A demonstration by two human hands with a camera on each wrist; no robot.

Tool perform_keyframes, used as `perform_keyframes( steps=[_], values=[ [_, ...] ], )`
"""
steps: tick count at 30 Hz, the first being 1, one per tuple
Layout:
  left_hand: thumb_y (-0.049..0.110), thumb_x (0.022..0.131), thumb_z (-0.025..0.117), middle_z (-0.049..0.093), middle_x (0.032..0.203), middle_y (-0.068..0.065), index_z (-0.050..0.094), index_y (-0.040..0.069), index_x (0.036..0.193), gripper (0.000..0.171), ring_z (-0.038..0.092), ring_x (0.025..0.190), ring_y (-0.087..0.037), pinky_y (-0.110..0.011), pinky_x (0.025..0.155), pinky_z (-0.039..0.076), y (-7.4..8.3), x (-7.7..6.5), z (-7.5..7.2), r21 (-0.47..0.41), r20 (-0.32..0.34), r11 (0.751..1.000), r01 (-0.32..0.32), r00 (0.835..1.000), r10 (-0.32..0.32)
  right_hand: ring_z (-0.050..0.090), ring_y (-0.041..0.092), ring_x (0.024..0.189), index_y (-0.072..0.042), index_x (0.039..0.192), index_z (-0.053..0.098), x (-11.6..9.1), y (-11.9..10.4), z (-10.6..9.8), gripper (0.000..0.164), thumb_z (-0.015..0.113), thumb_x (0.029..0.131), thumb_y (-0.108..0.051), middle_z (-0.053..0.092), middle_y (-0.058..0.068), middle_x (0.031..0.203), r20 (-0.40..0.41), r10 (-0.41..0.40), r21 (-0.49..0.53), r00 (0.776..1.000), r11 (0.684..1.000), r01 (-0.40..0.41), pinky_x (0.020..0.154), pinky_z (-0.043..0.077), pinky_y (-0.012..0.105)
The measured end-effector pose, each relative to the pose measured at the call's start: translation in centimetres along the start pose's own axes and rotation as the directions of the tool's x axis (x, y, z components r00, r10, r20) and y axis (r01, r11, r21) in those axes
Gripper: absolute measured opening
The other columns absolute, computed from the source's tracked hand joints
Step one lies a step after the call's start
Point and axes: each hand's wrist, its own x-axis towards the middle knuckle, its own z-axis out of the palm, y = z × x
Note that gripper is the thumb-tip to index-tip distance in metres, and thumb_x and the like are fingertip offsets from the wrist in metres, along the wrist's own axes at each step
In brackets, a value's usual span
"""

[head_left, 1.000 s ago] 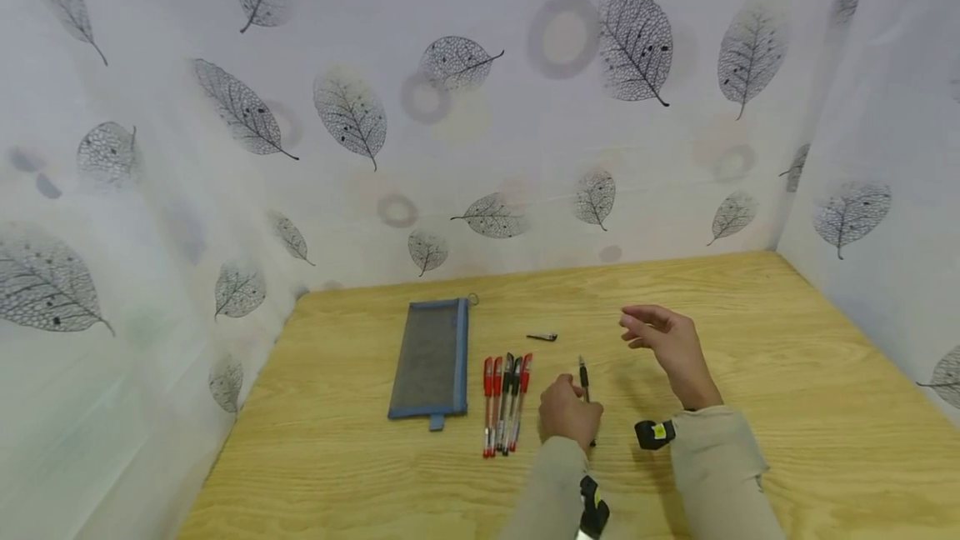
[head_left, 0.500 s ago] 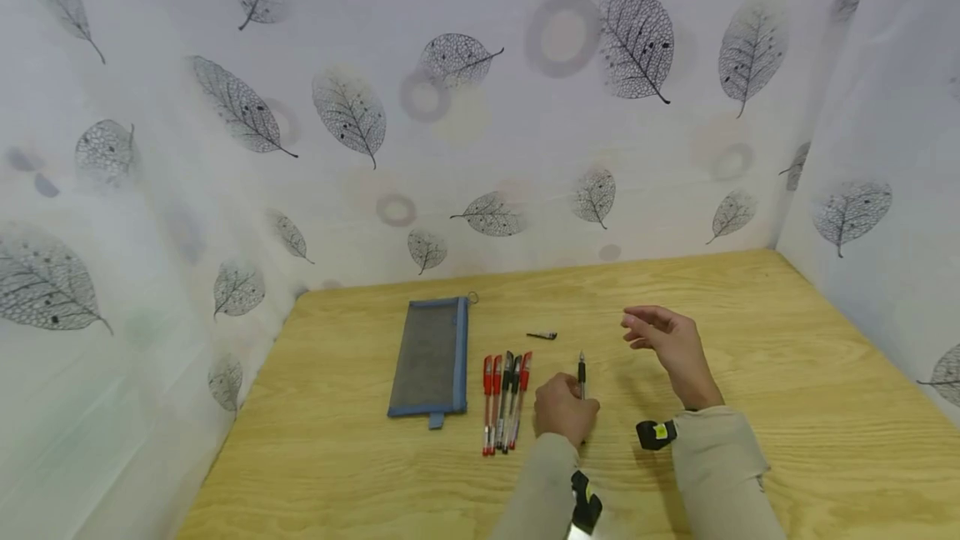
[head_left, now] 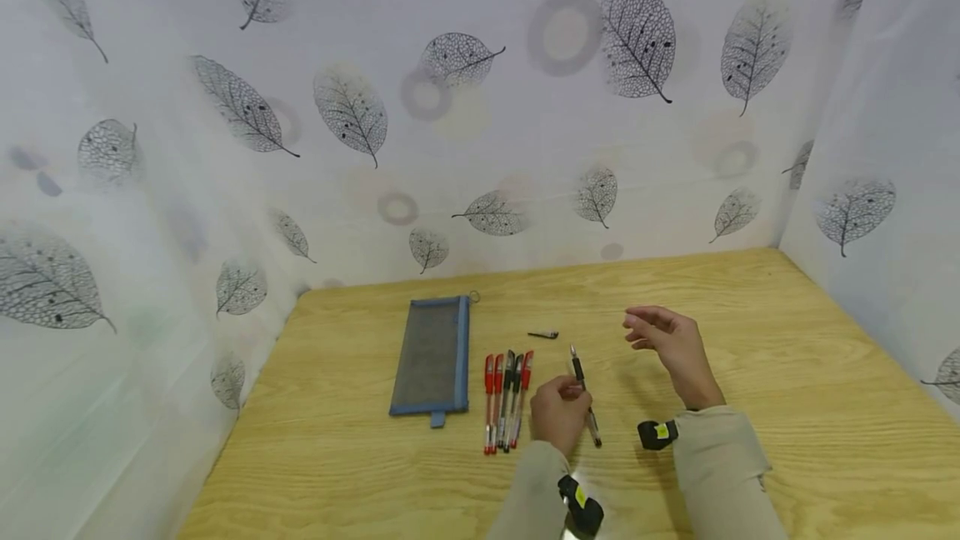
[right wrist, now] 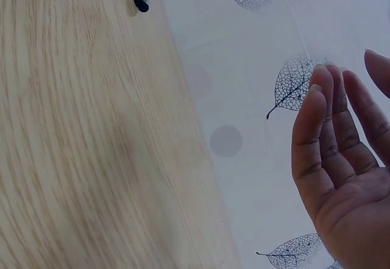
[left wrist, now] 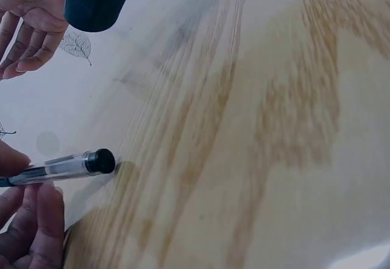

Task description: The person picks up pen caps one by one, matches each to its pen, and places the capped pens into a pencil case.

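Observation:
My left hand (head_left: 558, 417) pinches an uncapped black gel pen (head_left: 592, 423) between thumb and fingers. Its bare tip points toward the back wall and slightly left. In the left wrist view, the clear barrel of the pen (left wrist: 61, 168) sticks out past the fingers, dark end plug toward the camera. To the right, my right hand (head_left: 670, 350) hovers over the table with relaxed, slightly bent fingers and holds nothing. The right wrist view shows the open palm of that hand (right wrist: 347, 153). Behind the pen's tip lies a small black pen cap (head_left: 543, 334).
Several red and black capped pens (head_left: 507, 402) lie side by side left of my left hand. Farther left is a grey mesh pouch (head_left: 431, 357) with blue edging. The wooden table (head_left: 337, 457) ends at walls of leaf-patterned sheeting (head_left: 517, 132).
My left hand has shifted slightly left, and the pen has turned so its tip leans left and more of its barrel shows. My right hand has stayed nearly still.

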Motion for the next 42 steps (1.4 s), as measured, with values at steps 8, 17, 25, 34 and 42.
perform_keyframes(
  steps=[8,17,25,34,42],
  values=[
    [0.004,0.081,0.07,0.065,0.082,0.002,0.072,0.005,0.103,0.022,0.061,0.067,-0.009,-0.026,0.055,0.053,0.1,-0.1,-0.4,-0.133,0.055,0.991,0.024,0.998,-0.017,0.065,0.012,0.083,0.0,0.118,0.063,0.1,0.1,0.0,0.034,0.063,0.095,-0.024,0.069,0.0,0.1,-0.004,0.009,-0.005,1.0,1.0,-0.009,0.074,0.055,0.03],
    [0.002,0.082,0.069,0.065,0.085,-0.001,0.071,0.002,0.104,0.022,0.063,0.065,-0.011,-0.028,0.054,0.055,0.0,-0.2,-1.1,-0.241,0.116,0.968,0.064,0.993,-0.037,0.065,0.013,0.083,0.001,0.117,0.063,0.6,0.7,0.8,0.037,0.064,0.094,-0.027,0.068,-0.004,0.096,0.016,0.038,-0.051,0.999,0.998,-0.037,0.076,0.055,0.034],
    [0.002,0.085,0.069,0.064,0.089,-0.005,0.068,-0.002,0.107,0.022,0.061,0.062,-0.012,-0.029,0.055,0.056,0.1,-0.8,-2.9,-0.305,0.154,0.952,0.026,0.988,0.022,0.065,0.016,0.084,0.01,0.123,0.057,1.6,1.3,2.1,0.045,0.064,0.095,-0.024,0.066,0.013,0.107,0.061,0.059,-0.117,0.996,0.992,-0.052,0.08,0.055,0.043],
    [0.011,0.091,0.064,0.063,0.097,-0.005,0.064,0.001,0.118,0.029,0.055,0.054,-0.01,-0.027,0.05,0.052,0.4,-1.6,-5.7,-0.263,0.222,0.965,0.008,0.974,0.052,0.065,0.025,0.085,0.013,0.124,0.056,3.3,2.2,4.0,0.04,0.061,0.096,-0.016,0.062,0.025,0.112,0.121,0.106,-0.18,0.987,0.98,-0.084,0.078,0.054,0.043],
    [0.013,0.091,0.063,0.063,0.096,-0.007,0.063,-0.002,0.12,0.032,0.052,0.048,-0.009,-0.026,0.045,0.049,-0.5,-2.0,-7.8,-0.267,0.209,0.963,-0.032,0.974,0.09,0.055,0.017,0.064,0.013,0.115,0.062,5.3,3.6,6.1,0.029,0.063,0.093,-0.006,0.066,0.019,0.101,0.168,0.143,-0.276,0.975,0.957,-0.092,0.058,0.049,0.03]
  ],
)
